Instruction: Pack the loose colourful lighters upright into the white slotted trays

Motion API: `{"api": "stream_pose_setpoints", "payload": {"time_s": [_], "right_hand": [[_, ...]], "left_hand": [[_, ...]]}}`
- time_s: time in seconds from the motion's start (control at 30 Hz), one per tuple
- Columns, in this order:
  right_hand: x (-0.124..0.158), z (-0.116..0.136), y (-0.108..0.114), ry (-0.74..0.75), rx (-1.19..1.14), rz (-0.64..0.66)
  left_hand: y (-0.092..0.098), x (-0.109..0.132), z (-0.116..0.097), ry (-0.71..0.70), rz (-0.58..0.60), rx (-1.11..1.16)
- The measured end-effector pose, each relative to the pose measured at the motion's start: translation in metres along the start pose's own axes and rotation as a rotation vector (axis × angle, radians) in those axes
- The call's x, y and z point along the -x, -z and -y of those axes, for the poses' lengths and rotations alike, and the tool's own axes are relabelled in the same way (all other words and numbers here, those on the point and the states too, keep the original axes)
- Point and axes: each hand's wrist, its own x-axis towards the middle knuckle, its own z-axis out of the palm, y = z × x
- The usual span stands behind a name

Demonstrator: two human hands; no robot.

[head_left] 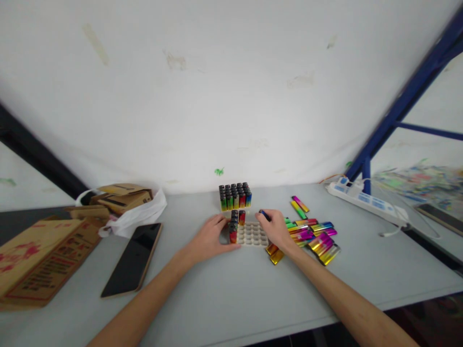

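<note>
A pale tray (253,234) with rows of round pockets lies on the table before me. Several lighters (233,235) with black tops stand upright in its left column, and one red lighter (242,218) stands in the back row beside them. My left hand (211,237) grips the tray's left end, thumb along the near edge and fingers behind. Over the tray's back right corner, my right hand (275,227) pinches a dark lighter (265,215), mostly hidden by the fingers. Loose metallic-coloured lighters (320,243) lie piled to the right of that hand.
Behind the tray, a block of upright lighters (236,197) stands near the wall. On the left are a phone (133,260), a cardboard box (47,260) and a white plastic bag (144,212). A power strip (369,202) with cables lies at the back right.
</note>
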Motion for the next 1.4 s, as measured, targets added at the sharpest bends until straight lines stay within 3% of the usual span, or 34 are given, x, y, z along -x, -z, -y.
{"api": "stream_pose_setpoints", "payload": {"time_s": [0.63, 0.8, 0.97, 1.17, 1.4], "right_hand": [[-0.002, -0.002, -0.001, 0.045, 0.060, 0.021], [-0.001, 0.002, 0.002, 0.164, 0.040, 0.095], [-0.001, 0.007, 0.007, 0.395, 0.143, 0.149], [0.000, 0.006, 0.008, 0.373, 0.167, 0.167], [-0.002, -0.002, 0.002, 0.463, 0.186, 0.149]], "left_hand": [[0.000, 0.000, 0.000, -0.004, 0.010, -0.016], [0.001, 0.000, -0.001, 0.003, 0.006, -0.014], [0.002, -0.001, -0.002, 0.014, 0.005, -0.017], [0.003, 0.000, -0.003, 0.020, 0.017, -0.023], [0.001, 0.000, 0.000, 0.010, 0.009, -0.038]]}}
